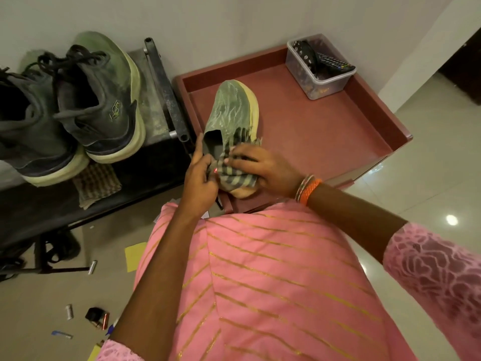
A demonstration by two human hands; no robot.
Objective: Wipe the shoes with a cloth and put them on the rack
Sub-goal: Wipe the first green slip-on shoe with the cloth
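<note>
Right hand point(263, 168) presses the striped grey cloth point(229, 175) on the green mesh slip-on shoe point(229, 110), my left hand point(199, 178) gripping its heel; pushing harder could slide it away.

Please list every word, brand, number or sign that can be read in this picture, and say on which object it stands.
Nothing can be read with certainty.
Dark sneaker on the rack: a light logo on the heel side, too blurred to read.
Remote control in the plastic box: coloured buttons, any markings too small to read.
Green shoe and striped cloth: no text visible.
</note>
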